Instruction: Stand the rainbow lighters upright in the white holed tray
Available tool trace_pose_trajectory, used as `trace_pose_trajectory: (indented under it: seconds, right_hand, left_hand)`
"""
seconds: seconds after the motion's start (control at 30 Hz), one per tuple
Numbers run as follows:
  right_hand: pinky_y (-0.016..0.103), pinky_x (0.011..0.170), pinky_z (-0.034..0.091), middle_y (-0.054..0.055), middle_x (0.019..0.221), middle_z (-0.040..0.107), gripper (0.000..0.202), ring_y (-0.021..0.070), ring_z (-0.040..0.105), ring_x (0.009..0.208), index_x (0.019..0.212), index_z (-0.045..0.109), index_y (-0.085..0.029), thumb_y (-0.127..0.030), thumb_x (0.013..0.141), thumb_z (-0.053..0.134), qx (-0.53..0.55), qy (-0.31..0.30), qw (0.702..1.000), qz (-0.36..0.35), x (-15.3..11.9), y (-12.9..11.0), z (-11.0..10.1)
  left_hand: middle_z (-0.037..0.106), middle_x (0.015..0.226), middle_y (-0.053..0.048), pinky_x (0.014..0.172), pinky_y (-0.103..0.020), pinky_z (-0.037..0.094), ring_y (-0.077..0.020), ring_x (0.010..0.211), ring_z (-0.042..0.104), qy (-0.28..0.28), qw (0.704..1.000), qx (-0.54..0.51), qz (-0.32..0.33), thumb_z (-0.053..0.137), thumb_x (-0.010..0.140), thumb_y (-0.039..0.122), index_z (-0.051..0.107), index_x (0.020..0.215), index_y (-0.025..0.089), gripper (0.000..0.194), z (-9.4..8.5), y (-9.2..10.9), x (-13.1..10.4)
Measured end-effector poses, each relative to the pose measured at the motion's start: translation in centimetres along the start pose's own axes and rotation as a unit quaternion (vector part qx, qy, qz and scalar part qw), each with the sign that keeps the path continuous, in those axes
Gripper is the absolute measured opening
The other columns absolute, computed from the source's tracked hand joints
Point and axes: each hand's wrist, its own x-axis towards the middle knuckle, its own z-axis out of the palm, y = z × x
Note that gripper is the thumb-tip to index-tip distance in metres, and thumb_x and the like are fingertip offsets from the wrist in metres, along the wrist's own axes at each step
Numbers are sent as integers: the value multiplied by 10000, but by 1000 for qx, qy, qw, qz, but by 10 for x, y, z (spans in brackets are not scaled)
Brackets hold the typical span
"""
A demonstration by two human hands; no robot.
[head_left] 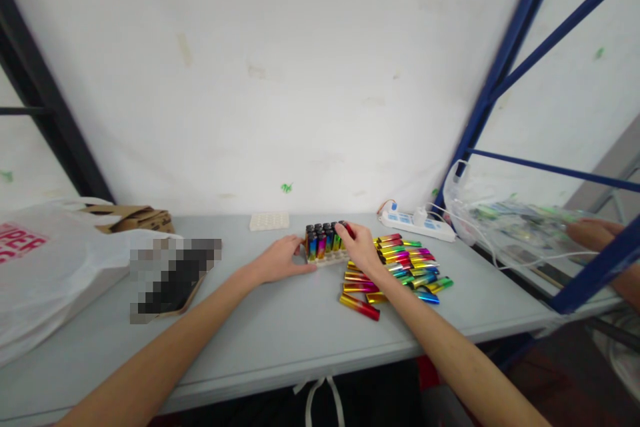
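Observation:
A white rack (327,259) on the table holds several upright shiny tubes (321,245) with black tops, in rainbow metallic colours. My left hand (283,260) grips the rack's left end, thumb along the front edge. At the right end of the rack, my right hand (364,250) has its fingers closed around a red tube (349,231). Its lower part is hidden by the hand. Beside and beneath my right forearm lies a loose pile of shiny tubes (400,270) in gold, red, green, blue and pink. One yellow-red tube (360,307) lies nearest the front edge.
Against the wall lies another white rack (270,221). A power strip (417,223) with cables stands back right, near a blue metal frame (480,107). On the left are a white plastic bag (55,273), cardboard (130,219) and a blurred dark flat object (175,280). Another person's hand (593,235) shows at far right.

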Motion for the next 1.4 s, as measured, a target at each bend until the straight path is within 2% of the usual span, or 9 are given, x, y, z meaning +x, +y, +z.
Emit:
trace_pose_trajectory:
  seconds: [0.2, 0.4, 0.53, 0.63, 0.77, 0.9, 0.97, 1.1, 1.4]
  right_hand:
    - [261, 550, 241, -45, 552, 375, 469, 121, 348, 564, 590, 401, -210, -535, 921, 471, -9, -19, 1000, -18, -1, -1, 2]
    - [268, 548, 251, -36, 538, 408, 336, 137, 386, 556, 574, 393, -220, -386, 861, 448, -26, -9, 1000, -13, 0, 6, 6]
    - [269, 557, 264, -37, 551, 425, 376, 139, 408, 562, 591, 395, -220, -425, 901, 454, -30, -12, 999, -18, -1, 7, 6]
    - [267, 594, 312, -32, 622, 498, 388, 151, 472, 612, 695, 485, -210, -492, 958, 448, -34, -34, 998, -35, -2, 3, 1]
    - [270, 665, 380, -13, 760, 592, 320, 167, 557, 700, 973, 558, -208, -477, 1020, 392, -49, -65, 995, -62, 0, 0, -9]
    - [273, 726, 403, 28, 822, 606, 348, 174, 562, 770, 869, 561, -204, -463, 1034, 396, -106, -82, 981, -140, 3, -1, -17]
    - [266, 710, 394, 23, 784, 599, 379, 167, 544, 737, 807, 566, -204, -489, 1022, 436, -141, -98, 972, -160, 4, -1, -19]
    - [253, 598, 326, -23, 615, 542, 401, 137, 485, 582, 753, 571, -200, -509, 1000, 501, -178, -150, 963, -134, 4, 3, -17]
    - [253, 670, 399, 49, 769, 696, 286, 162, 630, 694, 861, 610, -170, -374, 1030, 502, -192, -225, 946, -136, 7, 5, -23]
  left_hand:
    - [665, 911, -90, 740, -338, 469, -257, 826, 611, 2, 1000, -10, -4, 638, 758, 698, 671, 1041, 158, 611, 0, 1, 0]
    - [664, 905, -83, 740, -342, 470, -258, 827, 610, 9, 1000, -12, -5, 643, 760, 681, 662, 997, 176, 558, -1, 1, -1]
    - [660, 905, -81, 731, -341, 466, -260, 829, 608, 11, 1000, -9, -5, 654, 765, 644, 654, 976, 176, 513, -1, 1, -1]
    - [660, 912, -84, 734, -343, 465, -266, 838, 608, 3, 1000, -3, -9, 647, 770, 647, 655, 998, 172, 528, -2, 2, -1]
    - [666, 926, -92, 748, -347, 468, -271, 846, 613, -2, 1000, 1, -9, 636, 775, 664, 658, 1019, 162, 559, -2, 3, -1]
    - [666, 906, -94, 740, -347, 465, -271, 827, 614, -3, 1000, 9, -8, 622, 771, 704, 662, 996, 152, 598, -2, 3, -1]
    - [665, 908, -93, 740, -344, 463, -269, 828, 614, -4, 1000, 12, -7, 620, 774, 706, 662, 1015, 152, 606, -2, 2, 0]
    - [664, 936, -97, 746, -340, 461, -267, 846, 611, -7, 1000, 5, -1, 629, 778, 699, 655, 1074, 149, 624, 0, 0, 0]
    - [674, 928, -91, 740, -333, 451, -268, 846, 619, 2, 1000, -11, 2, 635, 765, 706, 665, 1096, 150, 648, 3, -3, 1]
